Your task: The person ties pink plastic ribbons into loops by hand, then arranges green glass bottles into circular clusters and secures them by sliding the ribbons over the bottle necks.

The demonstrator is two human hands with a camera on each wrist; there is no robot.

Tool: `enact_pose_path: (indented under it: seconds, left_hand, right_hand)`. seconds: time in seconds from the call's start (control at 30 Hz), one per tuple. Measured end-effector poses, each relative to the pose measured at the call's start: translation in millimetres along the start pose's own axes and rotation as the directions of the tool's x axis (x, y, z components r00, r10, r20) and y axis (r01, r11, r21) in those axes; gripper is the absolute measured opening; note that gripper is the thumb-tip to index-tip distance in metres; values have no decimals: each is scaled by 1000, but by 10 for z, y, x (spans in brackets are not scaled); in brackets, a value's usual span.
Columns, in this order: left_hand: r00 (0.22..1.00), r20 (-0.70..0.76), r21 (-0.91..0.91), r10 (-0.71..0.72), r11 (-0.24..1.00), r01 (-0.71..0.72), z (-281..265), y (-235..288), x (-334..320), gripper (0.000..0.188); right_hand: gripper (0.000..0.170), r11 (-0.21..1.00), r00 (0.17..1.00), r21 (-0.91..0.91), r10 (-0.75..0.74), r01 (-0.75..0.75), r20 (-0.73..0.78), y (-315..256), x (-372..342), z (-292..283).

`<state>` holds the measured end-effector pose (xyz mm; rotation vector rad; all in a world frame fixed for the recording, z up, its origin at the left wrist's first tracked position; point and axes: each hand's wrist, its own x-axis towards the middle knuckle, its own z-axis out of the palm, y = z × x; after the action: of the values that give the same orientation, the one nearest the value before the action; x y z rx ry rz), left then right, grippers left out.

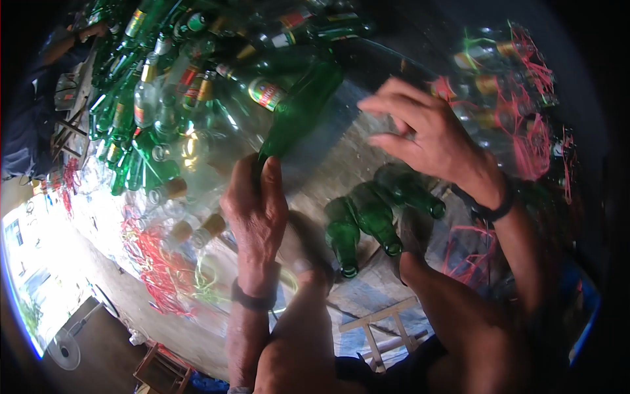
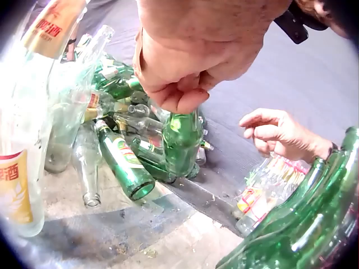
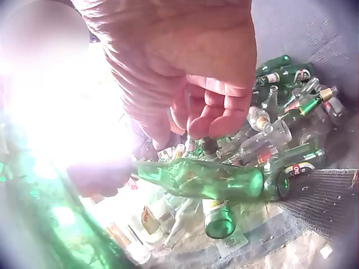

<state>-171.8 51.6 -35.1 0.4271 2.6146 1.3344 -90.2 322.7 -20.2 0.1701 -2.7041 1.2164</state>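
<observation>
My left hand (image 1: pixel 256 207) grips a plain green glass bottle (image 1: pixel 303 108) by its neck, and the bottle's body points up and away over the floor. In the right wrist view this green bottle (image 3: pixel 216 179) lies nearly level, with the left hand (image 3: pixel 101 178) blurred at its neck end. To the right, my right hand (image 1: pixel 426 131) holds nothing; its fingers are loosely bent and apart from the bottle. Several green bottles (image 1: pixel 374 220) stand close together by my feet, below the right hand. In the left wrist view, green bottles (image 2: pixel 305 218) show large at the lower right.
A heap of green and clear bottles (image 1: pixel 147 98) fills the upper left, some with labels. Bundles of clear bottles (image 1: pixel 485 85) tied with pink string stand at right. Loose red string (image 1: pixel 157 266) lies at left. Another person's arm (image 1: pixel 69 46) shows at the upper left edge.
</observation>
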Motion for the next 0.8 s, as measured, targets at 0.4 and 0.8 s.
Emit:
enact_pose_path:
  seconds: [0.4, 0.8]
  left_hand:
    - [964, 146, 44, 221, 972, -229, 104, 299, -89, 18]
    - [908, 108, 179, 405, 890, -419, -255, 321, -217, 24]
  right_hand:
    - [43, 966, 969, -82, -241, 245, 64, -91, 170, 369]
    - [25, 1000, 999, 18, -26, 26, 22, 136, -48, 293]
